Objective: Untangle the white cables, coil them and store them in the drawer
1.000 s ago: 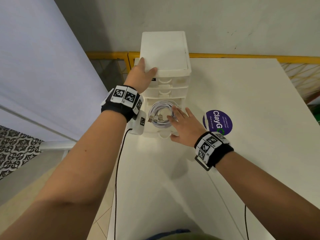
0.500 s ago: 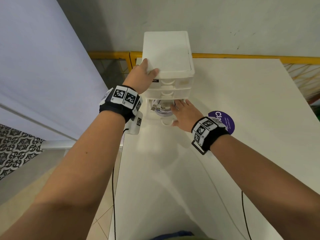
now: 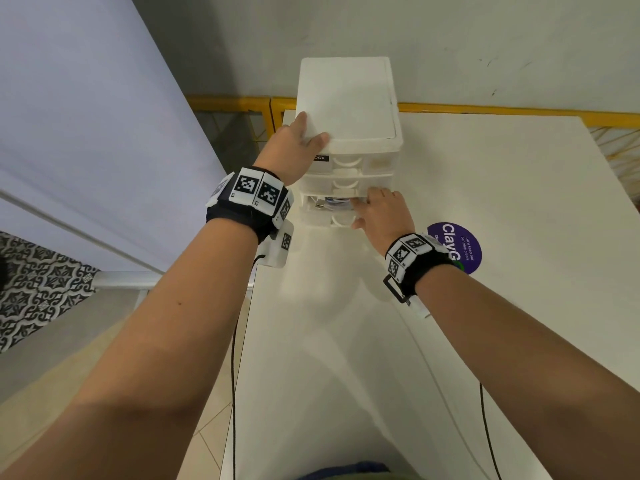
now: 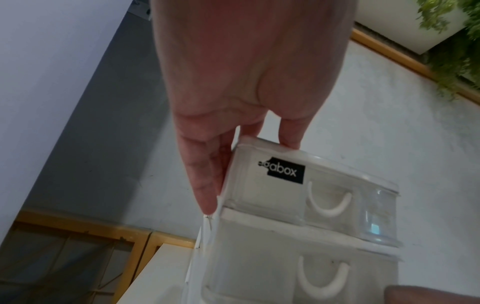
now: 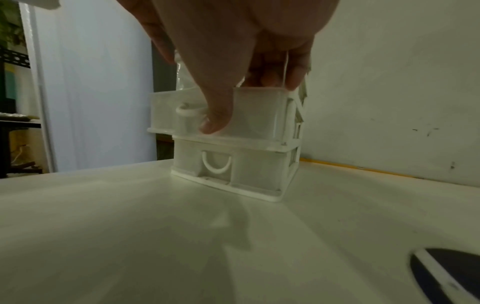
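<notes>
A white drawer unit (image 3: 349, 105) stands at the back left of the white table (image 3: 502, 209). Its third drawer (image 3: 320, 216) sticks out a little, with a slice of the coiled white cables (image 3: 333, 202) showing inside. My left hand (image 3: 298, 147) rests on the unit's top left corner, thumb on the lid and straight fingers (image 4: 207, 174) down the side. My right hand (image 3: 377, 213) holds the drawer's front wall (image 5: 257, 111): fingers hooked over its rim, thumb (image 5: 217, 119) against the front beside the handle. Most of the cables are hidden.
A round purple sticker (image 3: 457, 245) lies on the table right of my right wrist. A yellow rail (image 3: 485, 109) runs along the grey wall behind. The table's left edge drops to the floor beside the unit. Black wrist leads hang off both arms.
The drawer with the coiled cables has slid from well open to almost in, pushed by my right hand. The left hand has stayed on the unit's corner.
</notes>
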A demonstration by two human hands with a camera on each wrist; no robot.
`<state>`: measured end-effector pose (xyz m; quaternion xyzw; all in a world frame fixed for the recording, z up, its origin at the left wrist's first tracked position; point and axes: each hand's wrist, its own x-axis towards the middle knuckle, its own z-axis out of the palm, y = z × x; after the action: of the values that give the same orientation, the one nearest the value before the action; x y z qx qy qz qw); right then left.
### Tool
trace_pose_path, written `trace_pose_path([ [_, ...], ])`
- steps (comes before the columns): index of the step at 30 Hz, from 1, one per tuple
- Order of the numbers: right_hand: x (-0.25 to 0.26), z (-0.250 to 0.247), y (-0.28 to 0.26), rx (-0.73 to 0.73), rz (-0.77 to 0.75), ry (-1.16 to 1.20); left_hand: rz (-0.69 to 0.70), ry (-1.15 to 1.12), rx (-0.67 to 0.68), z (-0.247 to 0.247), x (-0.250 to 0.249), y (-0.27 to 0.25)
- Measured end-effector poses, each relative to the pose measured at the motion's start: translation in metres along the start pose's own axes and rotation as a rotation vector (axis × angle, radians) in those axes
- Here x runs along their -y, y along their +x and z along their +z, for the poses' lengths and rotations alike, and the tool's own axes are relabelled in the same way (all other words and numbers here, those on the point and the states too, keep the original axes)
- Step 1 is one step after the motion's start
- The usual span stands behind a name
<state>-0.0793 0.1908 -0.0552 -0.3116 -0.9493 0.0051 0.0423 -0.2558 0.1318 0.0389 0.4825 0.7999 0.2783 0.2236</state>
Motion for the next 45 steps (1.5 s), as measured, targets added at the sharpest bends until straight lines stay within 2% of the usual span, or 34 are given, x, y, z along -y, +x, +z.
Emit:
trace_pose_path([
  [3, -0.011, 0.006, -0.010, -0.200, 0.072, 0.330, 0.005, -0.012, -0.007, 0.001, 0.001, -0.001],
  [5, -0.018, 0.008, -0.016, -0.300, 0.263, 0.522, 0.014, -0.027, -0.016, 0.001, 0.000, -0.002],
  [7, -0.022, 0.010, -0.018, -0.318, 0.459, 0.674, 0.017, -0.040, -0.025, 0.001, -0.001, -0.004],
  [9, -0.022, 0.013, -0.014, -0.220, 0.566, 0.832, 0.009, -0.053, -0.029, 0.000, -0.004, -0.006],
  [11, -0.025, 0.018, -0.009, -0.111, 0.529, 0.942, 0.004, -0.062, -0.026, -0.002, -0.005, -0.008],
  [13, -0.027, 0.021, -0.005, -0.070, 0.481, 0.967, 0.003, -0.063, -0.020, -0.003, -0.006, -0.009],
  [22, -0.025, 0.025, 0.014, -0.183, 0.620, 0.902, 0.003, -0.047, -0.028, -0.002, -0.005, -0.006],
  [34, -0.020, 0.037, 0.012, -0.194, 0.596, 0.914, 0.038, -0.070, -0.035, 0.002, 0.001, -0.005],
  [38, -0.026, 0.037, -0.003, -0.062, 0.530, 0.904, 0.012, -0.156, -0.064, 0.007, 0.006, -0.004],
  [41, -0.029, 0.033, -0.030, 0.042, 0.512, 0.871, 0.005, -0.206, -0.144, 0.014, 0.012, -0.010],
  [45, -0.033, 0.027, -0.084, 0.081, 0.462, 0.912, -0.086, -0.273, -0.248, 0.024, 0.005, -0.032],
])
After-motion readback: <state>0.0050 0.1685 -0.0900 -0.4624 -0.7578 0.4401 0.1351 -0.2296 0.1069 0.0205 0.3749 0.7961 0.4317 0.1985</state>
